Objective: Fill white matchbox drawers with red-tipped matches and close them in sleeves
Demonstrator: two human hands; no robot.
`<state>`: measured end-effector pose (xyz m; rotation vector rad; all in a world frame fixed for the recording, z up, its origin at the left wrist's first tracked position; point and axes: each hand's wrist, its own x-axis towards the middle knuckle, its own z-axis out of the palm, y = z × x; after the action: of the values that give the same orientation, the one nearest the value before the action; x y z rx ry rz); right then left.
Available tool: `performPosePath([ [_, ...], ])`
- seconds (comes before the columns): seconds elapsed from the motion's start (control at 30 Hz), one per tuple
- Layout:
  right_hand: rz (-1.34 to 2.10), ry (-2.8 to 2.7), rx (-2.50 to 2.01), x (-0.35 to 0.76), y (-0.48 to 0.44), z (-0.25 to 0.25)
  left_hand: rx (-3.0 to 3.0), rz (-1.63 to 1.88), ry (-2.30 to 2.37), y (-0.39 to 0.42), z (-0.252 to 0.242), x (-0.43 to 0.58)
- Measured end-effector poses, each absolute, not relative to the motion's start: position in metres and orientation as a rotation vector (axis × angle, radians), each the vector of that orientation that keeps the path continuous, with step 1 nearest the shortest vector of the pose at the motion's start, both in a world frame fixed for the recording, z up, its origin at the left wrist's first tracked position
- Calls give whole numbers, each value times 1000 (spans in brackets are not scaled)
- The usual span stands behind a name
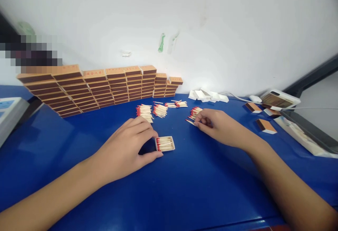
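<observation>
Left hand grips a nearly full tray; right hand pinches loose matches, apparently. Many stacked boxes done; match piles, empty trays remain.

Your blue table carries a long wall of stacked matchboxes along its far left edge, with loose heaps of matches just in front of its right end. Near the middle you have an open tray of matches, and a small heap of matches far and right of it. Empty white trays lie at the far edge, and single closed matchboxes lie to the right.
</observation>
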<state>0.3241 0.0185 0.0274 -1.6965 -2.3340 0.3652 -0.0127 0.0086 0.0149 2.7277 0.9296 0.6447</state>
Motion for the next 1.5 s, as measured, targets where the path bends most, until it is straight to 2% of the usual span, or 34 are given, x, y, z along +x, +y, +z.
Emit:
performPosePath([
  [0.3,345,-2335,-1661,319,20,18,2729,621,931,9,17,-12],
  [0.63,418,-2400,-1375,274,-8,34,2715,631,929,9,16,-11],
  [0.93,218,-2559,-1212,242,-26,24,2707,635,920,7,17,-6],
  [1.13,347,-2534,-1139,243,-24,25,2687,612,906,7,17,-8],
  [1.5,550,-2483,-1273,259,-19,34,2703,593,927,6,18,-9],
])
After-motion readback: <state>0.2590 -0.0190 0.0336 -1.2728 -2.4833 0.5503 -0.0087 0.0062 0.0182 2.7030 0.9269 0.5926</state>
